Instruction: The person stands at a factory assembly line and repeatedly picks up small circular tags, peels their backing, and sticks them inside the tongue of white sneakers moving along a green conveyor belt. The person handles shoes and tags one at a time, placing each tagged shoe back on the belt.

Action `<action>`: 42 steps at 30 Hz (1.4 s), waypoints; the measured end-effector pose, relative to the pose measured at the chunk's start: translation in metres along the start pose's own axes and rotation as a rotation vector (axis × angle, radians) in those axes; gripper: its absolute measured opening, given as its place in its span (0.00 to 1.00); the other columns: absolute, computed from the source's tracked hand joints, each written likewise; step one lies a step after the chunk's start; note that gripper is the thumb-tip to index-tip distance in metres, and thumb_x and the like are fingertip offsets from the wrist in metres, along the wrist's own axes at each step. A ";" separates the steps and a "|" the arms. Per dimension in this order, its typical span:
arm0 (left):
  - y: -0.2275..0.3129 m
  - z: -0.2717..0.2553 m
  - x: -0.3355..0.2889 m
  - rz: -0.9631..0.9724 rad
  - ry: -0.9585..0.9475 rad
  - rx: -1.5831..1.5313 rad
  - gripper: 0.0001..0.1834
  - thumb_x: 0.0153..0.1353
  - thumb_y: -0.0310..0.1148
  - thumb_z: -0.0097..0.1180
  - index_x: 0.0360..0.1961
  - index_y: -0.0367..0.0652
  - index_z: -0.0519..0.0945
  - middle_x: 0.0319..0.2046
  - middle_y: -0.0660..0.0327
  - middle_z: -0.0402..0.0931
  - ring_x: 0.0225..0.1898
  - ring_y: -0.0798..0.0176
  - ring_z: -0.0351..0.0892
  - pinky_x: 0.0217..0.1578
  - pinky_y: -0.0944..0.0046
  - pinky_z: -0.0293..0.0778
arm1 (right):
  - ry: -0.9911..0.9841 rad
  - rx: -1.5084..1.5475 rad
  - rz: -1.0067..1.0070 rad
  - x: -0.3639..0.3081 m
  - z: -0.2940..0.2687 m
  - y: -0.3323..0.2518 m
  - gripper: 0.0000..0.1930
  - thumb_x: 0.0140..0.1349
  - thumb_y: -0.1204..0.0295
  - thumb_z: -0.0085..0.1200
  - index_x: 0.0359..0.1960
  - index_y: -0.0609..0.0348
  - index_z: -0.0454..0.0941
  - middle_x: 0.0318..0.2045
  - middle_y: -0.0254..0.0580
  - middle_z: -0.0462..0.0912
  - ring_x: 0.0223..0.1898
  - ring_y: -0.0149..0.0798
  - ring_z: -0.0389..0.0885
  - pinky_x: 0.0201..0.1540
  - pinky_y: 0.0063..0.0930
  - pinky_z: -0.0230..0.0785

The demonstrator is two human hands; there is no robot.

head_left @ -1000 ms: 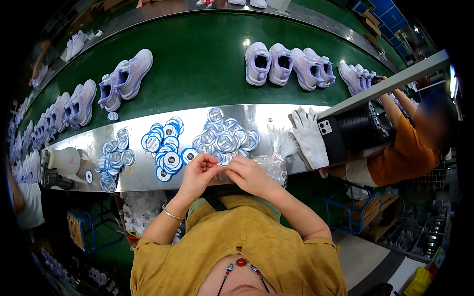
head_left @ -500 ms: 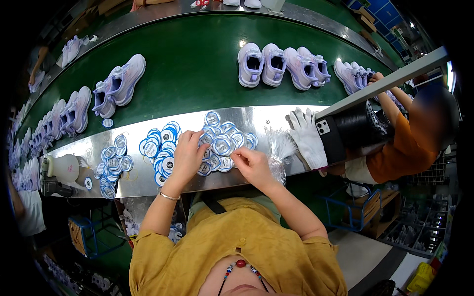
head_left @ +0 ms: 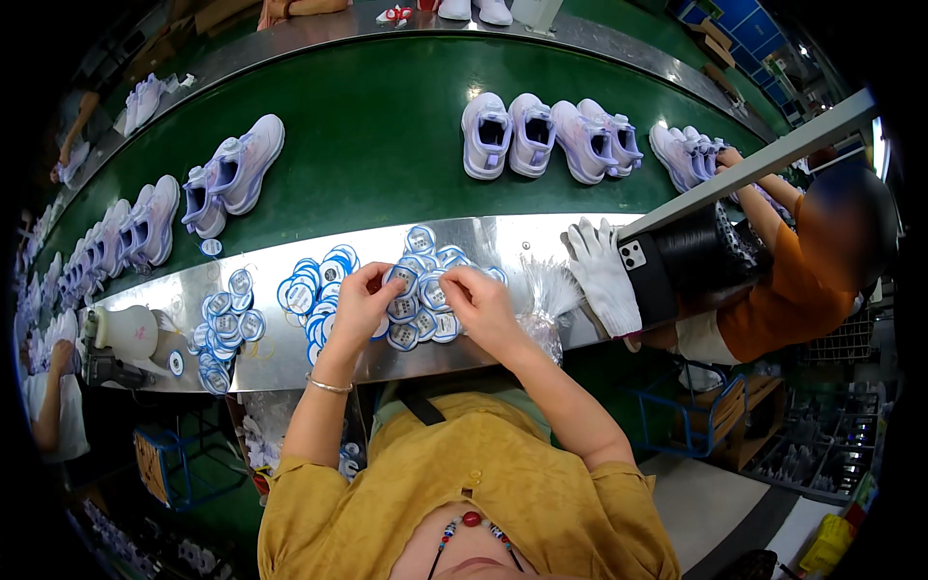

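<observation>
Both hands at work over a heap of round blue-and-white tags on the steel bench. Left hand and right hand each pinching at one tag between them, near top of heap. Two more tag piles further left; sorted or waiting, cannot tell. Likely midway: many tags loose, unattached. Clear crinkled plastic bag just right of right hand; white glove beyond. Pale lilac shoes in pairs on green belt, none visibly tagged.
</observation>
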State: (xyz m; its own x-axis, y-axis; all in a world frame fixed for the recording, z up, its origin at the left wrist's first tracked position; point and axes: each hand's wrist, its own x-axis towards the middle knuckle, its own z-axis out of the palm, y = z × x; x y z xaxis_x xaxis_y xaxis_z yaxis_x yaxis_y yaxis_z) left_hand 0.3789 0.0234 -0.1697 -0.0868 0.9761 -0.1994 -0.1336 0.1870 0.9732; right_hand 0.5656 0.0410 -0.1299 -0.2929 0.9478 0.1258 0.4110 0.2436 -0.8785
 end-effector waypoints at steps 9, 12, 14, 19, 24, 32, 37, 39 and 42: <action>0.017 0.011 -0.015 0.037 -0.015 -0.171 0.04 0.55 0.24 0.60 0.32 0.36 0.80 0.25 0.69 0.76 0.26 0.79 0.68 0.27 0.78 0.63 | -0.058 -0.007 0.010 0.021 0.012 -0.009 0.06 0.59 0.73 0.56 0.33 0.65 0.77 0.15 0.35 0.73 0.16 0.23 0.66 0.19 0.22 0.57; 0.013 0.014 -0.015 0.067 -0.014 -0.118 0.04 0.56 0.25 0.60 0.33 0.36 0.80 0.26 0.69 0.76 0.25 0.80 0.67 0.26 0.78 0.64 | -0.078 -0.022 0.004 0.022 0.007 -0.009 0.06 0.59 0.73 0.56 0.31 0.65 0.76 0.15 0.37 0.74 0.17 0.24 0.67 0.19 0.23 0.58; 0.016 0.018 -0.017 0.094 -0.016 -0.069 0.04 0.56 0.25 0.60 0.32 0.36 0.80 0.26 0.69 0.76 0.25 0.80 0.67 0.26 0.78 0.64 | -0.070 -0.029 -0.019 0.022 0.006 -0.006 0.06 0.59 0.73 0.56 0.31 0.65 0.76 0.16 0.38 0.74 0.16 0.25 0.68 0.19 0.23 0.59; 0.005 0.025 -0.020 0.103 0.014 -0.098 0.04 0.57 0.26 0.59 0.32 0.36 0.79 0.26 0.68 0.76 0.25 0.80 0.69 0.25 0.78 0.67 | -0.019 -0.057 -0.116 0.016 0.007 0.000 0.05 0.58 0.74 0.55 0.30 0.64 0.76 0.16 0.42 0.76 0.15 0.30 0.70 0.19 0.25 0.60; 0.009 0.034 -0.025 0.070 0.047 -0.189 0.04 0.60 0.26 0.57 0.34 0.36 0.78 0.26 0.68 0.76 0.26 0.79 0.71 0.25 0.77 0.72 | 0.015 -0.088 -0.154 0.013 -0.001 -0.011 0.03 0.55 0.76 0.56 0.28 0.63 0.77 0.18 0.41 0.76 0.17 0.33 0.72 0.20 0.26 0.61; 0.010 0.040 -0.028 0.119 0.115 -0.181 0.05 0.60 0.26 0.57 0.34 0.36 0.77 0.25 0.68 0.76 0.24 0.80 0.70 0.24 0.79 0.68 | 0.174 -0.298 -0.377 -0.001 -0.003 -0.020 0.03 0.49 0.79 0.57 0.22 0.59 0.75 0.18 0.40 0.74 0.19 0.42 0.74 0.22 0.31 0.65; 0.010 0.045 -0.029 0.145 0.129 -0.102 0.05 0.59 0.26 0.58 0.33 0.35 0.78 0.25 0.69 0.76 0.23 0.80 0.70 0.24 0.79 0.66 | 0.141 -0.313 -0.394 0.001 -0.005 -0.018 0.03 0.50 0.78 0.55 0.22 0.59 0.75 0.19 0.42 0.76 0.21 0.44 0.76 0.23 0.34 0.66; 0.011 0.047 -0.030 0.154 0.129 -0.099 0.05 0.59 0.25 0.59 0.33 0.34 0.78 0.25 0.68 0.76 0.23 0.79 0.70 0.24 0.78 0.66 | 0.131 -0.323 -0.387 0.001 -0.004 -0.018 0.03 0.51 0.77 0.54 0.22 0.59 0.74 0.19 0.42 0.75 0.21 0.45 0.76 0.23 0.35 0.66; 0.005 0.044 -0.032 0.234 0.119 0.007 0.05 0.60 0.25 0.57 0.33 0.33 0.79 0.27 0.66 0.76 0.26 0.77 0.71 0.27 0.76 0.67 | 0.127 -0.333 -0.377 0.001 -0.001 -0.017 0.04 0.51 0.77 0.53 0.22 0.59 0.72 0.19 0.42 0.74 0.22 0.45 0.76 0.23 0.36 0.67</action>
State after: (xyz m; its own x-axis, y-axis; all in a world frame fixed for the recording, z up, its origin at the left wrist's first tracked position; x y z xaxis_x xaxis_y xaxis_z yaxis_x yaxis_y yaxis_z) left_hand 0.4249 -0.0016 -0.1536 -0.2301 0.9730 0.0196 -0.0898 -0.0413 0.9951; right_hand 0.5585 0.0380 -0.1142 -0.3750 0.7941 0.4782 0.5560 0.6055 -0.5695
